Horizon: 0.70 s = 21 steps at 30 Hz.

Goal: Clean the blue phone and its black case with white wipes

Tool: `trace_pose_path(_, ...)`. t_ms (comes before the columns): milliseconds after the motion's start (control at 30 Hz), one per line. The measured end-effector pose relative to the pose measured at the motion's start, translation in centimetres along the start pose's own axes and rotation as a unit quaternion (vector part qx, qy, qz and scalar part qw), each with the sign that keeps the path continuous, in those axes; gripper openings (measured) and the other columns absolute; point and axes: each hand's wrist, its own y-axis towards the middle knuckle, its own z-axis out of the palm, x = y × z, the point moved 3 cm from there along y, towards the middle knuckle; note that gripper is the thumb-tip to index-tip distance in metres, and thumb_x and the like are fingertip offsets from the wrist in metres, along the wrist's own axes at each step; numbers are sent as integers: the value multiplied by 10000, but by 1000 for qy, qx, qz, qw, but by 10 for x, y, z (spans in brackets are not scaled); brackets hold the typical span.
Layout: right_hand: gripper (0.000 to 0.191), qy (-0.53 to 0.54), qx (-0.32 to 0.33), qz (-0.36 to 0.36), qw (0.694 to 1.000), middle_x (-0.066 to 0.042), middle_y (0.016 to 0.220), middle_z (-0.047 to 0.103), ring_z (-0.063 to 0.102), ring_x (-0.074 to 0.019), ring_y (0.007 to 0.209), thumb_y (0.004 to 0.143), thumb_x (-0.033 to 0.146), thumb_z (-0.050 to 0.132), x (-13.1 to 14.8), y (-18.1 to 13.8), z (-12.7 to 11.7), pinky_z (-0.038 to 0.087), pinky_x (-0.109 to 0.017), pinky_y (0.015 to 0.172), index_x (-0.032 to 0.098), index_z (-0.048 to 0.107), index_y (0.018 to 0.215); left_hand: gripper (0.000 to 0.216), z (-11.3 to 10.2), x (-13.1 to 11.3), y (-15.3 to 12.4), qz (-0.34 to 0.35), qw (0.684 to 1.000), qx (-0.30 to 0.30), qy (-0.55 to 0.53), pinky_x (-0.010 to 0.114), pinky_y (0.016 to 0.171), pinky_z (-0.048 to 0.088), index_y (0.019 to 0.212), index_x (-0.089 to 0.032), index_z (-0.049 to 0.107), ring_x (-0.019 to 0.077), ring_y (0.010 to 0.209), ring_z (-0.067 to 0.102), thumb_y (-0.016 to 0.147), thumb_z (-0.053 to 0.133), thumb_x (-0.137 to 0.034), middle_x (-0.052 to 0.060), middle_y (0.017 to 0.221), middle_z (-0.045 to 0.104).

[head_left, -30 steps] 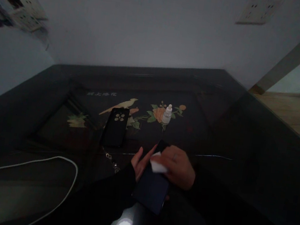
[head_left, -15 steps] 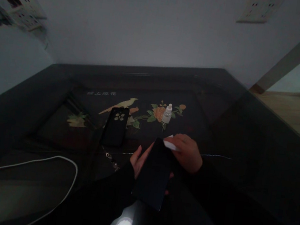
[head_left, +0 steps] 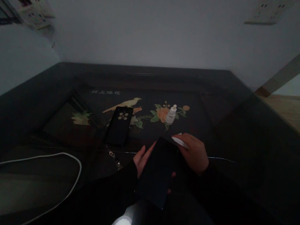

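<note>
A dark phone (head_left: 158,172) lies tilted in my left hand (head_left: 141,161), whose thumb shows along its left edge and whose fingertips show at its right. My right hand (head_left: 194,153) pinches a white piece (head_left: 180,142) that looks like a folded wipe or tissue, held at the phone's upper right corner. Whether the wipe touches the phone I cannot tell. Beyond the hands stands a small white dropper bottle (head_left: 171,115). To the left lies a black phone case (head_left: 119,126) with round camera holes, a beaded strap (head_left: 115,159) hanging from its lower end.
The dark glossy table (head_left: 69,74) bears a painted bird and flowers. A white cable (head_left: 76,176) curves across its left front. Wall sockets (head_left: 37,11) are at the left, another socket plate (head_left: 270,11) at the upper right. A bright light reflects near the front.
My right hand has moved slightly right with the wipe, off the phone's top edge. The whole view has shifted a little. My left hand still holds the phone.
</note>
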Motion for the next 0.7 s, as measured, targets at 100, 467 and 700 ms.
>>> trace_pose_path(100,201,63,30,-80,994,-54,788,591,523,-150,748,796,158,451,31,-8,0,388,-269,654,160,582,949,560,-4,-2,4,38,998,-42,2,564,847,240,1318,-377,44,346,1015,488,797,172,-537,87,1272,388)
trace_pose_path(467,200,73,27,-102,992,-46,750,592,527,-146,712,799,154,439,39,-10,-4,390,-266,629,158,587,934,524,-5,-9,3,94,987,-132,-4,479,909,253,1332,-306,127,287,1083,456,830,195,-439,79,1307,366)
trace_pose_path(700,221,125,69,-116,983,-46,758,593,526,-144,714,796,165,408,49,-11,-6,394,-274,635,171,582,931,530,-3,-7,1,108,986,-126,-3,518,911,246,1338,-281,124,307,1101,438,836,204,-428,96,1305,373)
